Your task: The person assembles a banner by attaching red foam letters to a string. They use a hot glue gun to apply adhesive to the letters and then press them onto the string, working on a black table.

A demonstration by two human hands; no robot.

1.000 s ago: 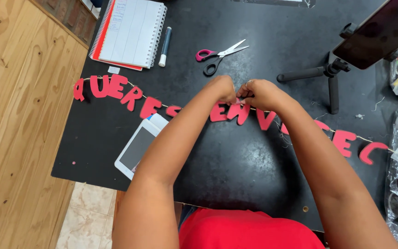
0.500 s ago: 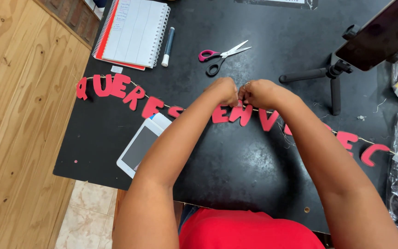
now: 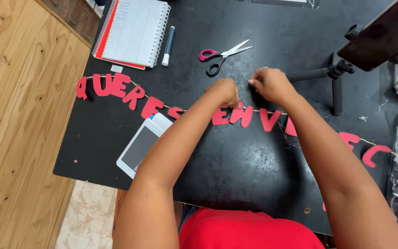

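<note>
Head view: a person in a red top leans over a black table [image 3: 254, 175], both forearms stretched toward its middle
Left hand [image 3: 224, 91]: curled into a loose fist, fingers drawn together over the upper edge of the red letters; what exactly they pinch cannot be told
Right hand [image 3: 270, 84]: just right of the left hand and slightly apart from it, fingertips bunched together above the string, a ring on one finger
Letter garland [image 3: 236, 115]: red cut-out letters on a thin string [image 3: 180, 109], running from the far left of the table down to the near right edge; the hands sit over its middle part
Scissors [image 3: 222, 54]: pink and black handles, blades shut, lying beyond the hands
Notebook [image 3: 134, 32]: spiral-bound, far left corner, over a red cover
Marker [image 3: 167, 46]: just right of the notebook, white cap nearest
Tablet [image 3: 140, 146]: white-framed, dark screen, near left, partly under the left forearm
Tripod [image 3: 332, 80]: small black stand to the right, carrying a dark phone [image 3: 383, 34]
Floor: wooden boards along the left
</note>
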